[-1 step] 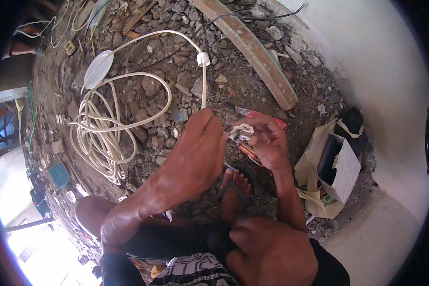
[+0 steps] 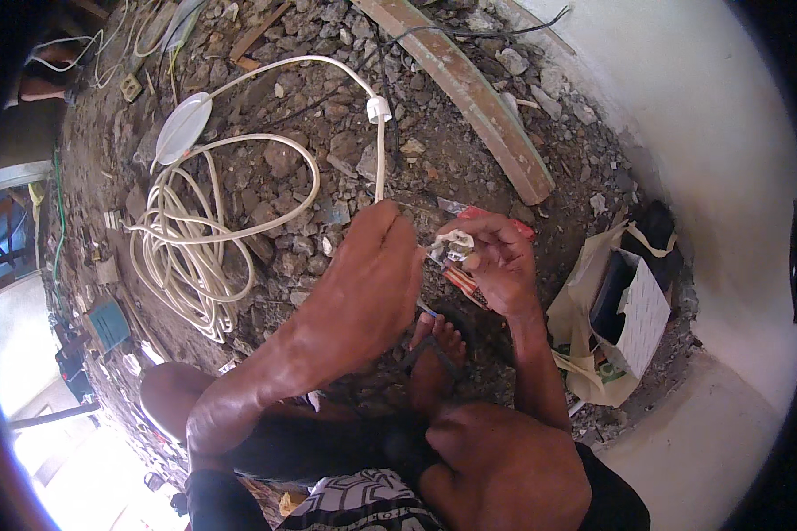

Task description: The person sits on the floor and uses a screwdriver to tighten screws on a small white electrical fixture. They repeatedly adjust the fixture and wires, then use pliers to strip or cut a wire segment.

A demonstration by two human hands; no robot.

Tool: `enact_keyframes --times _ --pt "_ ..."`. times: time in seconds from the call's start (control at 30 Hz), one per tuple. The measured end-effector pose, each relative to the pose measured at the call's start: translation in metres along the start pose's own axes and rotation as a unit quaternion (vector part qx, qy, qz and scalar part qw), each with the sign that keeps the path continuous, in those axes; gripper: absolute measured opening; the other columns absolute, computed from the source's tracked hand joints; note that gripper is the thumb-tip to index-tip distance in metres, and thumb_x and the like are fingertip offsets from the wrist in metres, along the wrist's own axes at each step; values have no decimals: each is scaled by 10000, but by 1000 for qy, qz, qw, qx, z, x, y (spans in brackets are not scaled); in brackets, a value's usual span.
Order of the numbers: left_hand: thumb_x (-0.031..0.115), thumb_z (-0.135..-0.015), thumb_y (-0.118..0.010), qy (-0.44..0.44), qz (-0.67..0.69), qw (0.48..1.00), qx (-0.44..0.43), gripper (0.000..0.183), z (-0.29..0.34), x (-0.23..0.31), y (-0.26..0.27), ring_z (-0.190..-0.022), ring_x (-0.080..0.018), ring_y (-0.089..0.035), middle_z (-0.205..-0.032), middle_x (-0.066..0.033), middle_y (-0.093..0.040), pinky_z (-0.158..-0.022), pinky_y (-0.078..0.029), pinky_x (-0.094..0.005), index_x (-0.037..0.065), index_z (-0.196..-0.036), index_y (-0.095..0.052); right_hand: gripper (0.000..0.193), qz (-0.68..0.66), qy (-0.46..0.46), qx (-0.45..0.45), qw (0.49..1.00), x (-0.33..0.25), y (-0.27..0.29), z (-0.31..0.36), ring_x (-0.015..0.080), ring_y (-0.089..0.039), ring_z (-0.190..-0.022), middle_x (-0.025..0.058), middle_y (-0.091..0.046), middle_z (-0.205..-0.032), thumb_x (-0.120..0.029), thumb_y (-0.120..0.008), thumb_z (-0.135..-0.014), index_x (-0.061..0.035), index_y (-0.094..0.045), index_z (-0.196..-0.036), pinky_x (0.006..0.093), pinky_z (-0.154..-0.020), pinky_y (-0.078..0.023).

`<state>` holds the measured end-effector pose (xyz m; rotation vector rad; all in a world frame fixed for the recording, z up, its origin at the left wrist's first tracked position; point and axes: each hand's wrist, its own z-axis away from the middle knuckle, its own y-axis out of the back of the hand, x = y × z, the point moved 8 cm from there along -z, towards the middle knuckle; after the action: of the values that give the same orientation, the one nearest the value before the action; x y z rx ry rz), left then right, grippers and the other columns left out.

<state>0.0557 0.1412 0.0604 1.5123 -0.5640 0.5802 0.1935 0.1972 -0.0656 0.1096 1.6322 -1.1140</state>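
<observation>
My left hand (image 2: 372, 257) is closed round the end of a cream cable (image 2: 380, 164), which runs up from the fist. A white cap (image 2: 378, 110) is threaded on that cable, a short way above the hand. Between the thumb and fingers of my right hand (image 2: 505, 265) is a small white electrical fitting (image 2: 454, 245) with metal parts showing. The two hands are close together, and the left fingertips almost meet the fitting. How the cable end lies against the fitting is hidden. Under the left fist a thin blue-tipped tool (image 2: 426, 308) sticks out.
Loose cable lies in a coil (image 2: 190, 252) on the rubble at left, near a white oval disc (image 2: 184, 128). A wooden beam (image 2: 469, 106) slants across the far side. Close to the right wall (image 2: 726, 177) stands a paper bag (image 2: 584, 305) holding a white box (image 2: 642, 319). Red packaging (image 2: 522, 232) lies behind my right hand.
The white fitting has turned slightly in my right fingers. My left hand has shifted barely, still closed round the cable.
</observation>
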Motion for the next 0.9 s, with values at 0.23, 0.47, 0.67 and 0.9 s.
enact_keyframes --times 0.23,0.47,0.67,0.9 --pt "-9 -915 -602 -23 -12 1000 -10 142 0 3 -5 -929 -416 -513 -978 -215 -457 -804 -449 -490 -31 -1000 -491 358 -38 -20 -6 999 6 5 3 243 -641 -1150 207 -644 -1249 -18 -682 -902 27 -569 -1239 385 -983 -511" --pt "-37 -909 -593 -12 -17 999 -26 156 -1 8 -4 -933 -407 -509 -1001 -219 -447 -821 -461 -471 -50 -1028 -494 353 -44 3 -23 999 5 1 1 216 -647 -1128 201 -639 -1272 -14 -676 -924 43 -565 -1254 309 -896 -545" --pt "-52 -731 -673 -4 -30 999 -32 319 0 10 -5 -978 -396 -502 -1007 -231 -462 -859 -464 -459 -89 -1000 -506 353 -46 7 -18 999 5 3 2 228 -641 -1151 202 -640 -1273 4 -672 -916 31 -570 -1253 339 -944 -532" --pt "-62 -641 -707 -11 -34 999 -37 406 1 13 -7 -990 -396 -497 -1024 -242 -465 -872 -466 -457 -117 -995 -515 354 -31 6 -21 999 3 1 2 253 -634 -1178 202 -640 -1273 23 -665 -906 31 -572 -1247 396 -1032 -503"
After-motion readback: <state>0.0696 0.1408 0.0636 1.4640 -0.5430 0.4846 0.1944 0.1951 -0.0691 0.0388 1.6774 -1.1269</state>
